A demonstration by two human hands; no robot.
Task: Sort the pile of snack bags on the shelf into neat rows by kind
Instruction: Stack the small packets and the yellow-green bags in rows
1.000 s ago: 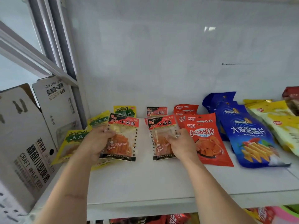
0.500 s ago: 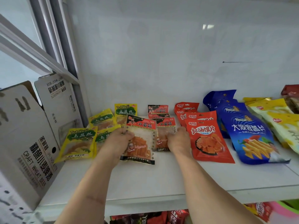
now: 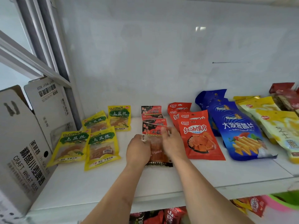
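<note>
A clear snack bag with a red-and-black label (image 3: 158, 156) lies flat at the front of a short row of the same kind (image 3: 151, 110) in the middle of the white shelf (image 3: 161, 180). My left hand (image 3: 138, 148) grips its left edge with curled fingers. My right hand (image 3: 172, 143) holds its right side, thumb on the label. Several yellow bags (image 3: 102, 147) lie to the left. Red bags (image 3: 199, 139) overlap in a row just right of my hands.
Blue bags (image 3: 239, 131), yellow-white bags (image 3: 278, 126) and dark red bags (image 3: 284, 92) fill the right of the shelf. An open cardboard box (image 3: 21, 143) stands against the left end. More snack bags (image 3: 161, 215) show on the shelf below.
My left hand carried its red-and-black bag rightward, away from the yellow bags, to the front of its row. My right hand left its own bag in that row and came onto the front bag.
</note>
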